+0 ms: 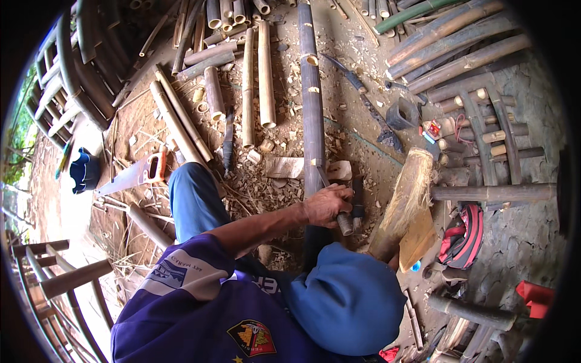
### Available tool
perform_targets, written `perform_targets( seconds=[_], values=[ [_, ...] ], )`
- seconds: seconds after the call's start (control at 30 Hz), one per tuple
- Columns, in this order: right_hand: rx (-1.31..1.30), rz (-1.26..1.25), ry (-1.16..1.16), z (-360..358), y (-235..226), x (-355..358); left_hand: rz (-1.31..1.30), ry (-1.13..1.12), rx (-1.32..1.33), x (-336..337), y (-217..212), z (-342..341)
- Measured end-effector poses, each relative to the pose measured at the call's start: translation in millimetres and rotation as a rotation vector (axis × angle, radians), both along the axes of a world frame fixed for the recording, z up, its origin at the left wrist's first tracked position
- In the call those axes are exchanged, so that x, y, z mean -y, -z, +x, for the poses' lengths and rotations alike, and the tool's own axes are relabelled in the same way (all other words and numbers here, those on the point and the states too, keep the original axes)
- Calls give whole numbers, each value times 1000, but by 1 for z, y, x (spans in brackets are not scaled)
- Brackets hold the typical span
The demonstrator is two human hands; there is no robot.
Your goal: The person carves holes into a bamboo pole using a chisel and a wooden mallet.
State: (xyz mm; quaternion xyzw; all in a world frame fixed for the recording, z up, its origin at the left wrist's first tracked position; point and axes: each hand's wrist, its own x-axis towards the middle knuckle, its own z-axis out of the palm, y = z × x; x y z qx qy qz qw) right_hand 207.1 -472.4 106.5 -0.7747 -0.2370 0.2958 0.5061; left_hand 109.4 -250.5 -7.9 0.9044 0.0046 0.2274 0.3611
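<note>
My left hand is closed round the handle of a chisel, whose blade slants to a dark bamboo pole. Several notches with pale edges run along this pole, which lies lengthwise in front of me. Just right of the hand is a dark-handled tool, its kind unclear. Only a sliver of my right hand shows beside my blue-clad knee; its fingers are hidden. Next to it stands a thick wooden block with a frayed top. Whether the right hand grips this block, I cannot tell.
A handsaw and a sheathed-looking knife lie left. A curved blade lies beyond the pole. Cut bamboo lengths and wood chips cover the ground. Bamboo frames stand right, near a red-black bag; a blue bucket stands far left.
</note>
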Motion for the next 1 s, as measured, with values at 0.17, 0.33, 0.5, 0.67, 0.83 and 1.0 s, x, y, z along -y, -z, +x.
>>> perform_targets(
  seconds=[0.17, 0.33, 0.5, 0.67, 0.83, 1.0],
  values=[
    [-66, -131, 83, 3, 2, 3, -30, -13, 15, 1, 2, 1],
    [-65, -80, 149, 4, 2, 9, -41, -27, 17, 2, -3, 1],
    [89, 153, 139, 21, -64, 0, -278, -125, 66, -9, -9, 14],
    [496, 641, 227, 21, -97, -19, -341, -216, 64, -16, -23, 32],
    [421, -122, 133, -18, 48, -37, -226, -211, -97, -27, -14, 33],
    [86, 38, 278, -8, -22, -12, -942, -676, 195, -95, -71, 18]
  ],
)
